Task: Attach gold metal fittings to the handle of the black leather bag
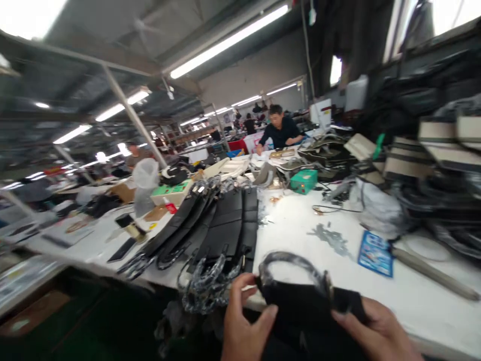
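A black bag piece [304, 313] with a curved handle wrapped in clear plastic is in front of me at the table's near edge. My left hand [246, 321] is at its left side, thumb against the black material and fingers curled near the handle's left end. On the right edge, my right hand [376, 328] grips the piece, thumb on the near face beside the handle's right end. The lower part of the piece runs out of view. To the left lie several similar black bag pieces [221, 223], flat in a row, their plastic-wrapped handles [206, 273] hanging over the edge.
The white table [289, 225] carries a green box [303, 181], a blue printed card [375, 253], a grey bar-like tool [436, 273] and a dark phone-like slab [122, 249]. Beige and black pieces [408, 155] are heaped at right. Another person [281, 130] works across the table.
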The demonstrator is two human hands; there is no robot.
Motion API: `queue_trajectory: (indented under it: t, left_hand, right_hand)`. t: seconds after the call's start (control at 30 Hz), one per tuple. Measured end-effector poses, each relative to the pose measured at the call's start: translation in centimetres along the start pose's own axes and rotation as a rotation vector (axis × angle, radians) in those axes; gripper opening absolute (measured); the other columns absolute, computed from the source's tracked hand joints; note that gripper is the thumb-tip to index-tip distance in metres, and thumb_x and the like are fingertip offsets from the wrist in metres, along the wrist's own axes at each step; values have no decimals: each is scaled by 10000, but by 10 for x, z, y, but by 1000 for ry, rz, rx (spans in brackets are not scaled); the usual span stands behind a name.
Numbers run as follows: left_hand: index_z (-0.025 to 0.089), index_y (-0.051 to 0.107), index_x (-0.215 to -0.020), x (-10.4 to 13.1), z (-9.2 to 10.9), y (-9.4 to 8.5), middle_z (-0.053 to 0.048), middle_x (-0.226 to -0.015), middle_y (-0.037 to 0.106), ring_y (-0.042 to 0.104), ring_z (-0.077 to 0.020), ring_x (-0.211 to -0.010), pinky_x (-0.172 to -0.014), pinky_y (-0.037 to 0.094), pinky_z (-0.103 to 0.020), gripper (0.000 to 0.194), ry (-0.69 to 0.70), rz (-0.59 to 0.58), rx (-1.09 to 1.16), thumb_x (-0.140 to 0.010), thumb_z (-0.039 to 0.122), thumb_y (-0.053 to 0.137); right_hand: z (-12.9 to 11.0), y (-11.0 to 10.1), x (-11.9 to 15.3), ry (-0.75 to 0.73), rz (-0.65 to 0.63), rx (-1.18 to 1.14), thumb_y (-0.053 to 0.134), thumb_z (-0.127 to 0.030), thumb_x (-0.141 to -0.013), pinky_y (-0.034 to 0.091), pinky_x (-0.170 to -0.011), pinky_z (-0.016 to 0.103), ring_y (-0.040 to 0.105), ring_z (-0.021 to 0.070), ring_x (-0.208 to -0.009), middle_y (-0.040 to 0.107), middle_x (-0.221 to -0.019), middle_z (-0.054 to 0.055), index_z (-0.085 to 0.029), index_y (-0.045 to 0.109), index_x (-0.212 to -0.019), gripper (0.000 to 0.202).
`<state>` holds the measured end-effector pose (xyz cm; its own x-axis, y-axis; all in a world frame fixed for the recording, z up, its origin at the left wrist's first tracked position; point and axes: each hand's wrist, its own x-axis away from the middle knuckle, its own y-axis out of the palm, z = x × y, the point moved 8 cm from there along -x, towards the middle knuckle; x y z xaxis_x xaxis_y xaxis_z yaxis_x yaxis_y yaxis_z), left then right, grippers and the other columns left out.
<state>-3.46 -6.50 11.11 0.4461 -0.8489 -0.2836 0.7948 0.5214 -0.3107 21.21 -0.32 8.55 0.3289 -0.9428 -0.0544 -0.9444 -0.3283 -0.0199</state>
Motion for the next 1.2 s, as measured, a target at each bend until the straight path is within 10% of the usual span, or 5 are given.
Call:
queue_trajectory:
  t: [0.27, 0.57, 0.87, 1.2]
  left_hand:
    - [158, 706, -1011, -18, -24, 74, -95, -956, 764, 710, -284, -893, -837, 553, -394, 426, -522, -524, 527, -686, 413, 807]
    - [139, 688, -1035, -81, -90, 143, -108, -984, 752, 699, -267, -941, -876, 530, -379, 417, -637, -489, 506, -756, 445, 746]
    - [161, 629, -1109, -114, -120, 155, -97, -1047, 723, 666, -271, -1002, -903, 510, -388, 436, -453, -536, 270, -819, 485, 652]
    - [204, 468, -1349, -106, -140, 149, -122, -1375, 561, 474, -272, -1338, -1145, 345, -449, 560, -458, -371, 161, -836, 375, 613]
  right_hand:
    - [47, 0, -15, 180, 63, -198, 620, -544, -875, 524, -791, 357, 640, 283, -913, 706, -930, 57, -181, 697, -1090, 429]
    - [40, -92, -97, 67, 400, 364, 650, -469, -833, 547, -834, 372, 655, 269, -1024, 650, -1211, 107, -229, 648, -1175, 418]
    - [93, -132, -244, 258, 318, 1009, 603, -347, -838, 471, -849, 340, 650, 280, -1012, 656, -1203, 124, -183, 678, -1199, 404]
    - [103, -139, -279, 220, 351, 1125, 571, -391, -886, 439, -796, 286, 610, 230, -1051, 632, -1236, 37, -316, 702, -1153, 307]
